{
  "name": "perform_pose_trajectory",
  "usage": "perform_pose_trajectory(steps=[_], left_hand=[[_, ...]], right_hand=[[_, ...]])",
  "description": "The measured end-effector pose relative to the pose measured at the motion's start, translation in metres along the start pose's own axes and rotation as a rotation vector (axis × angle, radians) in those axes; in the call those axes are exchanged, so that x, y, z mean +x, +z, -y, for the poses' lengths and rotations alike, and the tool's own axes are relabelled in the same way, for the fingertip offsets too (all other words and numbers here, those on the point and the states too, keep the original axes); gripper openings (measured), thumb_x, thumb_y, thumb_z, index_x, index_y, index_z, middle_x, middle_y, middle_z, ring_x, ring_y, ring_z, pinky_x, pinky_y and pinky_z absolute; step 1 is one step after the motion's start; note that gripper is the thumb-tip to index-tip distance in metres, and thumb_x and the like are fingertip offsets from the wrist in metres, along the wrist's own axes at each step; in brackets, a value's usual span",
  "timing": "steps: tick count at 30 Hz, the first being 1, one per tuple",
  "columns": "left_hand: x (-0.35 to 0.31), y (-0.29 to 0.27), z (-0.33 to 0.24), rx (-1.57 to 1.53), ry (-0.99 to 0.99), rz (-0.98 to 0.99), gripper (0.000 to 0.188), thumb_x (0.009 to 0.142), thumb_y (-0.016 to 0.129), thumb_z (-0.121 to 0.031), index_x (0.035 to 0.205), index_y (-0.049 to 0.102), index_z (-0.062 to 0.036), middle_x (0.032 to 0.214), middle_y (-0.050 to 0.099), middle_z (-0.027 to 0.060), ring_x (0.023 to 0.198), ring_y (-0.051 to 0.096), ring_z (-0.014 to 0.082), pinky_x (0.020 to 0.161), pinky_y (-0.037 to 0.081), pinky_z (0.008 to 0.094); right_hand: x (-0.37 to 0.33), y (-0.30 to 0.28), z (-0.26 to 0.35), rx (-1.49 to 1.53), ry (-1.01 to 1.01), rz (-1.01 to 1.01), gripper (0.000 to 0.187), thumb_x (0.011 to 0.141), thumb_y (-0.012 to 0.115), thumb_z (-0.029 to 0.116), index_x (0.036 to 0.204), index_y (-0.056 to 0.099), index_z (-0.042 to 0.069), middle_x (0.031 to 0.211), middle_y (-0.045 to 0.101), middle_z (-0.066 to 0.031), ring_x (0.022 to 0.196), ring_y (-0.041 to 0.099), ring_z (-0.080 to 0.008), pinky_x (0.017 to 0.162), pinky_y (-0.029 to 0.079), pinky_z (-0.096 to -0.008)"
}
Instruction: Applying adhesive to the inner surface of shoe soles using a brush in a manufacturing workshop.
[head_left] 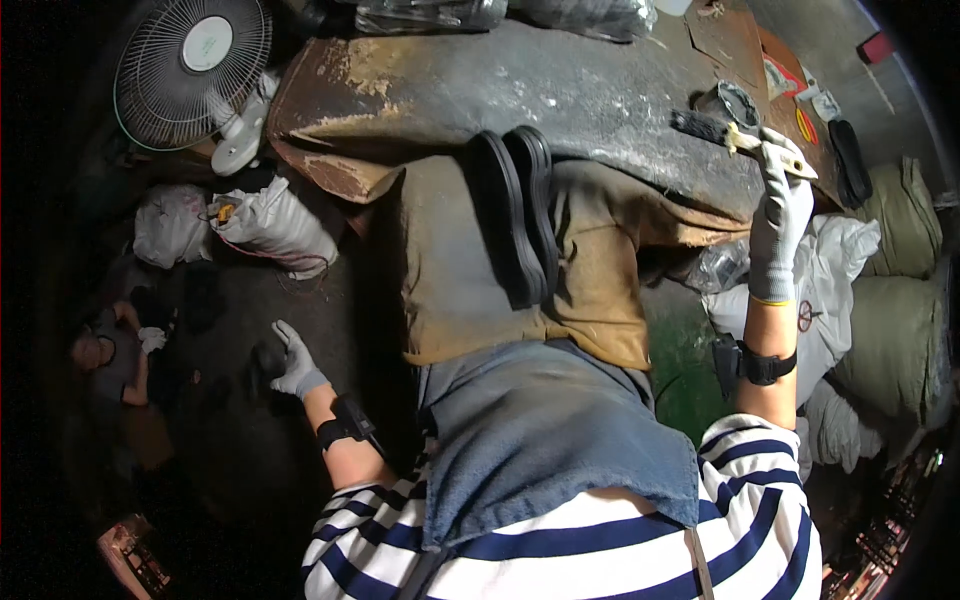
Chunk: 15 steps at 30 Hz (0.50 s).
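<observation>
My right hand (778, 215), in a pale knit glove, grips a paintbrush (745, 140) by its light handle. Its dark, caked bristles point left, just below a small grey-smeared pot (738, 103) on the bench. My left hand (297, 362), gloved too, is held out low on the left with its fingers apart. A dark, blurred thing (265, 362) shows beside its fingers; whether they touch I cannot tell. Two black shoe soles (520, 215) lie side by side across my lap, on a brown-stained apron (445, 270), their far ends near the bench edge.
Ahead is a worn, covered bench (600, 95) with plastic-wrapped bundles (430, 15) at its back. A fan (195, 70) and white sacks (275, 225) stand left. Another person (115, 350) sits far left. Green sacks (890, 330) and another black sole (850, 165) are right.
</observation>
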<state>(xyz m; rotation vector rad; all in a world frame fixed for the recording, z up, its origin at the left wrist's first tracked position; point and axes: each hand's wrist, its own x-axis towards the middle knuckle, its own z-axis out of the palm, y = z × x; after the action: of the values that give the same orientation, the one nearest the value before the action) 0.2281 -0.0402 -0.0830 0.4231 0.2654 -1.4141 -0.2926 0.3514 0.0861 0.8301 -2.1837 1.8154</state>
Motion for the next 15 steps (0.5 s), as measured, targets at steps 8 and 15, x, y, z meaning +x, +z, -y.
perform_pose_trajectory(steps=[8,15], left_hand=[[-0.114,-0.055,0.217,1.404,-0.760,0.729,0.053,0.096,0.053,-0.007,0.147,0.038,0.0018,0.146,0.047,0.0208,0.130,0.051,0.0267,0.108,0.044,0.0371],[-0.165,-0.074,0.252,1.837,-0.771,0.594,0.073,0.090,0.056,-0.006,0.154,0.022,0.0036,0.123,0.061,0.0143,0.100,0.059,0.0162,0.084,0.049,0.0280]], right_hand=[[0.070,-0.024,-0.056,-0.120,-0.126,-0.197,0.025,0.098,0.062,0.019,0.112,0.067,-0.001,0.109,0.067,-0.0079,0.102,0.060,-0.0152,0.094,0.045,-0.0294],[0.119,-0.043,-0.112,-0.783,-0.520,-0.080,0.017,0.081,0.074,0.026,0.095,0.071,0.017,0.081,0.068,-0.0059,0.080,0.065,-0.0264,0.074,0.049,-0.0402]])
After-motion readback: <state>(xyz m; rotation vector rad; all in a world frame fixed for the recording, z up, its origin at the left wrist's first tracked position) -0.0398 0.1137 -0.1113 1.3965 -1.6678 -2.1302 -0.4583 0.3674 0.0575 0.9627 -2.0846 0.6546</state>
